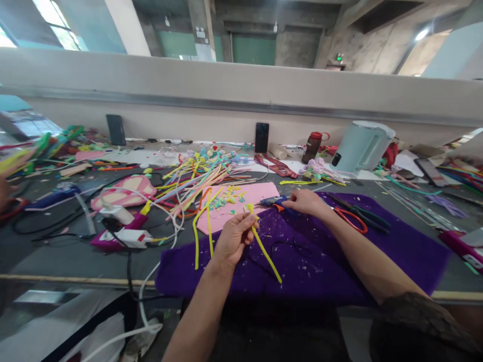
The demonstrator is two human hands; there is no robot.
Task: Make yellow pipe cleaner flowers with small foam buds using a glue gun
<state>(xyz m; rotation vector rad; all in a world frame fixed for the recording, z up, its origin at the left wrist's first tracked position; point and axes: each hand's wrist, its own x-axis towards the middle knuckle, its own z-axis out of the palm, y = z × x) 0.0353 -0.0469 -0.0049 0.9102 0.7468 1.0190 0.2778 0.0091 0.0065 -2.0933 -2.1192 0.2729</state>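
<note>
My left hand [237, 236] pinches a yellow pipe cleaner [267, 257] near its upper end, over the purple cloth [302, 266]. The stem slants down to the right below my fingers, and a small yellow tuft shows above them. In my right hand [305, 202] is a blue glue gun [272, 200] with an orange trigger, its nozzle aimed left, close to the tuft. Whether nozzle and tuft touch I cannot tell. A pink sheet [207, 224] behind my left hand bears small yellow and teal pieces, with more yellow stems [196, 241] lying across its left edge.
Red-handled scissors [350, 219] and dark-handled pliers [372, 219] lie right on the cloth. Behind are piled pipe-cleaner flowers [211, 168], a phone [261, 138], a brown bottle [312, 147] and a pale kettle [360, 146]. Left are a power strip [128, 237], cords and another person's hand [5, 196].
</note>
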